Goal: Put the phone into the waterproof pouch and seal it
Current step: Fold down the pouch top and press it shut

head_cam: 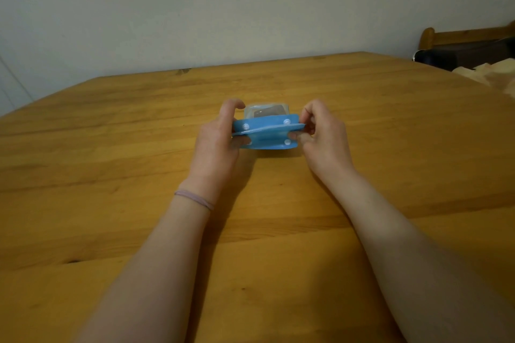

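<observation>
A blue waterproof pouch [267,132] with white snap studs is held between both hands just above the wooden table [111,147]. Its blue top band is folded over toward me. The dark phone [269,113] shows through the clear far part of the pouch. My left hand [220,136] grips the pouch's left end, thumb on the near side and fingers curled over the far side. My right hand [320,133] pinches the right end of the folded band between thumb and fingers.
A pale wall rises just behind the table's far edge. A wooden bed frame [459,36] with dark bedding and a cream cloth [493,75] lies past the table's right corner. A thin band circles my left wrist.
</observation>
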A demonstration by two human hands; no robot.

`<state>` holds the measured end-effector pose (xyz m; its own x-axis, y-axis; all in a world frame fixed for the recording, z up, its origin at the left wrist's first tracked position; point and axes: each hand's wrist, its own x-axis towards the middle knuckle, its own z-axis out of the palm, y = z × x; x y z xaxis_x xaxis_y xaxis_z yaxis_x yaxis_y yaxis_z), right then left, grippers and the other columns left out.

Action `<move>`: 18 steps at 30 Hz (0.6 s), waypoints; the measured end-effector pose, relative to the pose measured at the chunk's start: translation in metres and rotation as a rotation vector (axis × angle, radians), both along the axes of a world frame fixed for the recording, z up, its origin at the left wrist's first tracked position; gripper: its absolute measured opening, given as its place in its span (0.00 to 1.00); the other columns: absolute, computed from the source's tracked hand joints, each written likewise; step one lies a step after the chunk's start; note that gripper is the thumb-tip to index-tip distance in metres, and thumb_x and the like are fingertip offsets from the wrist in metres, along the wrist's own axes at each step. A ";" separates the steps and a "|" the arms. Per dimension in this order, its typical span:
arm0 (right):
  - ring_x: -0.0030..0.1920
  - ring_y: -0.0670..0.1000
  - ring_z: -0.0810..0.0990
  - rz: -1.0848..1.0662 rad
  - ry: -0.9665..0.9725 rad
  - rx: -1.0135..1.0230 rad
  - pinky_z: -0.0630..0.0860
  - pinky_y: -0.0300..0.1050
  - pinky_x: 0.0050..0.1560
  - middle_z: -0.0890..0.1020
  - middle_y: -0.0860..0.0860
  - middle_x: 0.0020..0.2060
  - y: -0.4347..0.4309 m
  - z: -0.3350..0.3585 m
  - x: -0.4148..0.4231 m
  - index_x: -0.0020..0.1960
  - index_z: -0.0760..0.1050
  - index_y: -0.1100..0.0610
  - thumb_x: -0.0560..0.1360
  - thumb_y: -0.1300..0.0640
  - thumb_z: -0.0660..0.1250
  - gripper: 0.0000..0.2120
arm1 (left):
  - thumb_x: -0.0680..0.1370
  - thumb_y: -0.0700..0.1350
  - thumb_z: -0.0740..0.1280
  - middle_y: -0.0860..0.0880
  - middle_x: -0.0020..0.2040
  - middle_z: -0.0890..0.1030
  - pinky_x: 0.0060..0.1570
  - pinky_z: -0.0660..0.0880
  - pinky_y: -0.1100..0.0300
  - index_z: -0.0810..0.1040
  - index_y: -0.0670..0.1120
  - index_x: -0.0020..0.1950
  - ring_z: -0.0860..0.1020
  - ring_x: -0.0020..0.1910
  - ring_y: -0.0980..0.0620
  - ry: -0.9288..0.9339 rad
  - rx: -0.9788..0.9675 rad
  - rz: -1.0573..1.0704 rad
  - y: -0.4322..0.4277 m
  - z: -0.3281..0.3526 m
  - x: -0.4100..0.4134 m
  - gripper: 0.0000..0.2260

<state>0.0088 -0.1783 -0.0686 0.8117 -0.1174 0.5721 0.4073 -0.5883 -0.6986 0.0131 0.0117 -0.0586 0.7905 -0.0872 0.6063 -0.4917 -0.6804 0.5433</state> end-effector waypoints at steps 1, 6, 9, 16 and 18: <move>0.39 0.37 0.75 -0.003 0.004 0.013 0.71 0.25 0.36 0.75 0.41 0.38 0.001 0.000 0.000 0.43 0.66 0.47 0.69 0.66 0.73 0.19 | 0.68 0.33 0.72 0.52 0.40 0.76 0.39 0.65 0.68 0.70 0.47 0.62 0.75 0.40 0.51 0.002 -0.030 0.010 0.000 -0.001 0.001 0.25; 0.39 0.40 0.77 0.010 0.029 0.140 0.70 0.27 0.36 0.79 0.47 0.40 0.004 0.003 0.001 0.46 0.67 0.44 0.68 0.67 0.73 0.21 | 0.66 0.39 0.76 0.49 0.55 0.76 0.52 0.74 0.62 0.67 0.49 0.66 0.76 0.50 0.53 0.057 -0.263 0.091 -0.006 -0.005 0.002 0.32; 0.34 0.40 0.76 0.039 0.057 0.271 0.71 0.31 0.36 0.78 0.46 0.35 0.007 0.004 0.000 0.47 0.70 0.45 0.67 0.67 0.73 0.21 | 0.68 0.45 0.77 0.47 0.58 0.75 0.53 0.78 0.54 0.65 0.48 0.68 0.78 0.50 0.51 0.344 -0.589 0.116 -0.019 -0.007 0.001 0.33; 0.38 0.49 0.80 0.192 0.119 0.642 0.76 0.42 0.40 0.83 0.53 0.39 0.022 0.008 -0.006 0.46 0.69 0.49 0.69 0.71 0.71 0.19 | 0.79 0.55 0.62 0.40 0.59 0.79 0.58 0.76 0.53 0.73 0.44 0.66 0.78 0.56 0.45 0.930 -1.134 -0.394 -0.040 0.000 -0.009 0.21; 0.36 0.50 0.82 0.246 0.158 0.762 0.77 0.42 0.33 0.84 0.53 0.40 0.030 0.006 -0.009 0.47 0.69 0.51 0.70 0.71 0.70 0.18 | 0.79 0.58 0.58 0.41 0.56 0.79 0.61 0.73 0.48 0.73 0.46 0.66 0.79 0.53 0.43 0.965 -1.179 -0.485 -0.043 0.003 -0.011 0.22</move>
<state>-0.0005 -0.1487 -0.0629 0.9295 -0.2360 0.2834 0.3257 0.1650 -0.9310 0.0019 -0.0314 -0.0558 0.9382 -0.2991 -0.1739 0.2966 0.4364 0.8494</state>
